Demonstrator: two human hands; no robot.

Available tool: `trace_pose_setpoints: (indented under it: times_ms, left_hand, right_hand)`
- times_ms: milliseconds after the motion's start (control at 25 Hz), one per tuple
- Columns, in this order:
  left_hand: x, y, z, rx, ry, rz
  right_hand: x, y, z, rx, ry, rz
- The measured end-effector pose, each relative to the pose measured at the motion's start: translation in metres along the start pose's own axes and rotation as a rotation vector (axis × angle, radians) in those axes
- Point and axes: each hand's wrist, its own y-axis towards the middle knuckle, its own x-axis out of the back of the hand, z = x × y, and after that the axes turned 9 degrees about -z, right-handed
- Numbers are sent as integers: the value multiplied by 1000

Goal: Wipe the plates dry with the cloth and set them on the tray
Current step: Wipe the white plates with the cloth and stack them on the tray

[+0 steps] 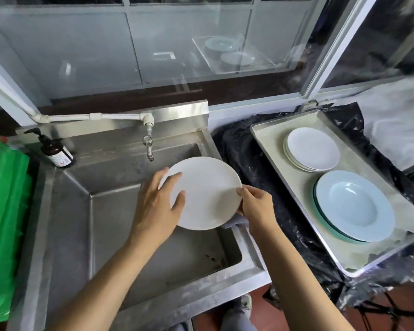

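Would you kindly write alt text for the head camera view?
Two hands hold a white plate over a steel sink, the right hand also gripping a cloth beneath, the left hand at its rim. Stacked plates sit on a tray to the right.

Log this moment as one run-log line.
left hand grips round white plate | right hand holds rim, grey cloth beneath | over steel sink

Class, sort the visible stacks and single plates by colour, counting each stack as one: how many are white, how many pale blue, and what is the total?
White: 2, the plate held over the sink and the stack on the tray.
Pale blue: 1, the stack on the tray.
Total: 3
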Motion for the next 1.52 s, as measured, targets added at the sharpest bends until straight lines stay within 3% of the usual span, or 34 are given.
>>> trace_pose_setpoints:
  times_ms: [160,480,1120,1520]
  left_hand:
    - [-27,26,-22,274,-227,140]
    - [-119,61,-116,510,-439,74]
    - [-318,155,-255,577,-704,253]
    - [-382,198,-290,716,-818,129]
  right_hand:
    - [34,37,-6,44,29,-55]
    - [124,133,-5,0,170,-90]
    - [256,355,-8,-88,210,-306]
    - [256,423,-1,-28,120,-384]
